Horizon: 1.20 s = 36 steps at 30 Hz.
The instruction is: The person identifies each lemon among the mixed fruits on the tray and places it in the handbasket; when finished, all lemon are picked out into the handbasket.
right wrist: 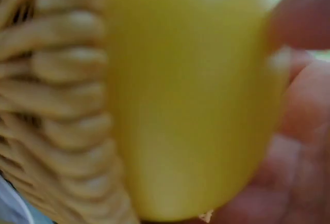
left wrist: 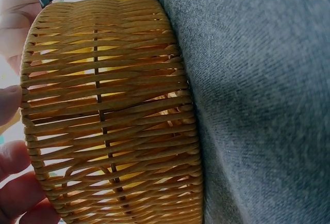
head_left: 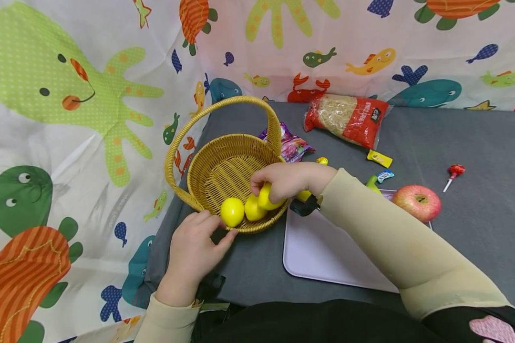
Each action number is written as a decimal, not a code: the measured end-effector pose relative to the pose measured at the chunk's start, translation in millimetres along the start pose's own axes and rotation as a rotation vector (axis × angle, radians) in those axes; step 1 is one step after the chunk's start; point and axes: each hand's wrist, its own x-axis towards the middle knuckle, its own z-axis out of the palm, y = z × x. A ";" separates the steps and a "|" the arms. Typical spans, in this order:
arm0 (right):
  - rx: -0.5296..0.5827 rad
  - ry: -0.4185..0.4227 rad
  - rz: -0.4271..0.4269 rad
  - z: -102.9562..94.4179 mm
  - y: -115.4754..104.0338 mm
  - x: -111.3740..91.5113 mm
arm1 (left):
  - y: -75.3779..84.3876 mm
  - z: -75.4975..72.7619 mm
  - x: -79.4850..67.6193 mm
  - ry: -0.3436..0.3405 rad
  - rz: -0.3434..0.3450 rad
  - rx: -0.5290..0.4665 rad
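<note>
A wicker basket (head_left: 236, 138) with a tall handle stands on the grey surface. Two smooth yellow lemons, one at the left (head_left: 232, 212) and one in the middle (head_left: 254, 208), lie inside near its front rim. My right hand (head_left: 283, 178) grips another yellow lemon (right wrist: 191, 100) at the basket's right front side, just by the woven rim. My left hand (head_left: 197, 245) holds the front left rim with thumb and fingers; in the left wrist view the basket's woven side (left wrist: 113, 115) fills the middle, with fingertips (left wrist: 15, 159) at its rim.
A pale tray (head_left: 326, 252) lies right of the basket, partly under my right arm; an apple (head_left: 417, 202) is at its right edge. Behind are a red bag (head_left: 347, 119), a purple packet (head_left: 293, 145), small wrapped sweets (head_left: 379, 158) and a lollipop (head_left: 457, 170). Patterned cloth (head_left: 111, 143) borders the left and back.
</note>
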 end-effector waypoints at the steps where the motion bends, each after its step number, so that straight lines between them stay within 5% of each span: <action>1: -0.033 0.002 -0.001 0.2 -0.2 0.9 | 0.2 -0.1 0.2 -0.004 -0.001 -0.003; 5: -0.141 0.011 0.007 2.8 -0.3 5.0 | 0.8 -0.8 0.5 -0.017 -0.008 -0.008; 12: -0.146 0.057 0.011 9.7 2.2 5.2 | 1.3 -0.7 0.4 -0.020 -0.008 -0.001; 19: 0.010 0.377 -0.138 -3.2 -1.1 -23.9 | 1.8 -1.8 0.4 -0.021 -0.011 0.013; 23: 0.123 0.510 -0.136 -10.1 -1.3 -55.5 | 1.9 -2.2 0.1 -0.024 -0.012 0.009; 29: 0.191 0.647 0.024 -2.1 12.1 -101.3 | 2.8 -2.4 0.0 -0.030 -0.016 0.006; 36: 0.197 0.725 0.395 19.9 39.2 -144.6 | 2.3 -1.6 0.3 -0.024 -0.007 0.006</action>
